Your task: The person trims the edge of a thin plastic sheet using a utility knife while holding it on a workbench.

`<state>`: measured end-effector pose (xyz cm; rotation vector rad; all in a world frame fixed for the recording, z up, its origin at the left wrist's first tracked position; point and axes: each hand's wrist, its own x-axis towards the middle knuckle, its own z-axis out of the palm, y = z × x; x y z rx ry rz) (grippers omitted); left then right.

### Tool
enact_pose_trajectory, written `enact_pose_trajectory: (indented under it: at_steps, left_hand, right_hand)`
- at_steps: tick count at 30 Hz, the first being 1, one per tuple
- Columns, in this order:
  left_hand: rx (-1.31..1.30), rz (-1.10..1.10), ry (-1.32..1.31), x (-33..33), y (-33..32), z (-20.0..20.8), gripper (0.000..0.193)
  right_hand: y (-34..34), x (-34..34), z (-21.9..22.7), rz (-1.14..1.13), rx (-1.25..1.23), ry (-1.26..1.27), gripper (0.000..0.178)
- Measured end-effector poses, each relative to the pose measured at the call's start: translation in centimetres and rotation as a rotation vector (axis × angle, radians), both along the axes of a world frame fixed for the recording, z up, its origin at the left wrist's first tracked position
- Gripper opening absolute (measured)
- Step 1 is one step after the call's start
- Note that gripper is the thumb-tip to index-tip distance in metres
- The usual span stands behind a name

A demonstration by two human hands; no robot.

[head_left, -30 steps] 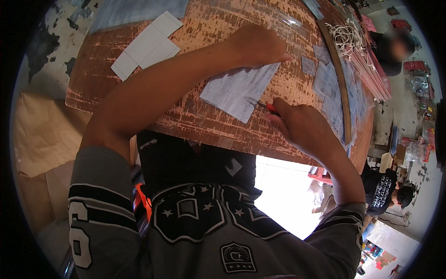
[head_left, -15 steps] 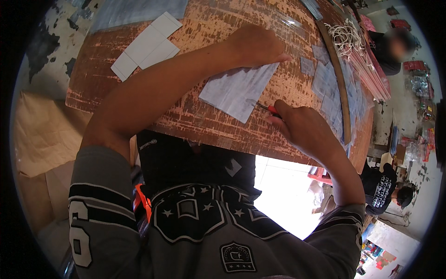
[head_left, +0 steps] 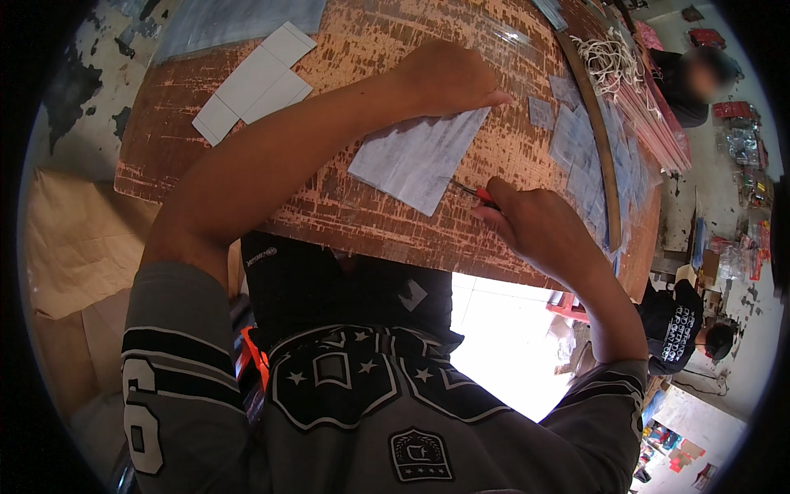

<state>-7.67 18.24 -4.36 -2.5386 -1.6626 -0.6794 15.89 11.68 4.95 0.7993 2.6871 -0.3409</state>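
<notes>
A greyish-white four-sided sheet (head_left: 415, 160) lies on the worn wooden table, its far edge under my left hand (head_left: 453, 78). The fingers of that hand are curled closed against the sheet, with the thumb toward the right; most fingertips are hidden. My right hand (head_left: 535, 216) is closed around a small tool with a red handle (head_left: 485, 196) and a thin dark metal tip. This tip points left, at the right edge of the sheet near its lower corner. Whether the tool is a knife or scissors is unclear.
A white lined card template (head_left: 255, 78) lies left of my forearm. Bluish translucent sheets (head_left: 580, 148) are scattered at the right, beside a long wooden strip (head_left: 605, 140). Behind it are pink rods with white cords (head_left: 613, 70). Two people (head_left: 679, 325) are farther right.
The whole view has shifted slightly, with the table's contents a little farther left. Both hands keep nearly the same pose, and the tool's tip stays by the sheet's right edge.
</notes>
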Motion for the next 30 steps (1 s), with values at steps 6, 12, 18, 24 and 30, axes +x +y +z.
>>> enact_pose_trajectory:
  at_steps: [6,12,18,24,30]
  left_hand:
    - [-0.099,-0.018,-0.091,0.1,-0.7,0.9,0.068]
    - [0.088,-0.019,-0.044,-0.1,-0.6,0.0,0.069]
    - [0.059,-0.013,0.000,0.0,-0.6,0.5,0.070]
    - [-0.076,-0.005,-0.066,0.1,-0.8,0.9,0.069]
    - [-0.032,0.004,-0.064,0.1,-0.9,0.9,0.068]
  right_hand:
    - [-0.2,0.4,-0.3,-0.044,-0.018,0.000,0.038]
    - [-0.2,0.7,-0.3,-0.045,-0.019,0.013,0.035]
    - [-0.2,1.3,-0.7,-0.036,-0.004,0.043,0.036]
    - [-0.2,1.5,-0.7,-0.031,0.003,0.039,0.038]
    - [-0.3,1.7,-0.9,-0.042,0.009,0.046,0.039]
